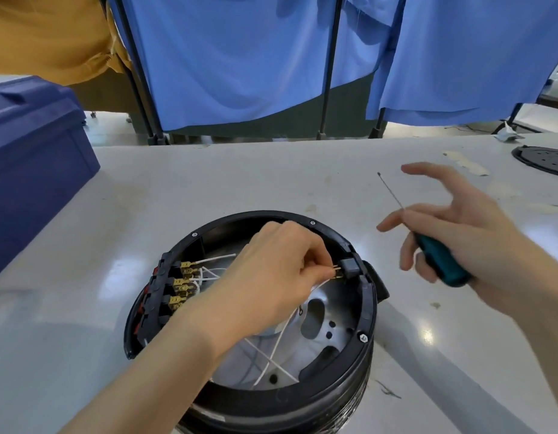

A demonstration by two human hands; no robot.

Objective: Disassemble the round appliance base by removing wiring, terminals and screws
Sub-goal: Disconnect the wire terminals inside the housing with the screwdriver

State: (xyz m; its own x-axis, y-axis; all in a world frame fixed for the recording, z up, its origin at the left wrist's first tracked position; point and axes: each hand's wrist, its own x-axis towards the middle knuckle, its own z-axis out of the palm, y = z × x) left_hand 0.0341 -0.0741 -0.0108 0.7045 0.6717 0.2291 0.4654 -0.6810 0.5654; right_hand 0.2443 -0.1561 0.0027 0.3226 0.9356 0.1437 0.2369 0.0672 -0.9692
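The round base (334, 386) stands near the table's (240, 177) front edge. The left hand (271, 270) pinches a brass terminal (335, 272) at the black block (349, 267) on the base's right rim. The right hand (459, 227), to the right of the base, holds a screwdriver (440, 261) with only its lower fingers. A crooked pull could bend the terminal, and the loosely held screwdriver could slip.
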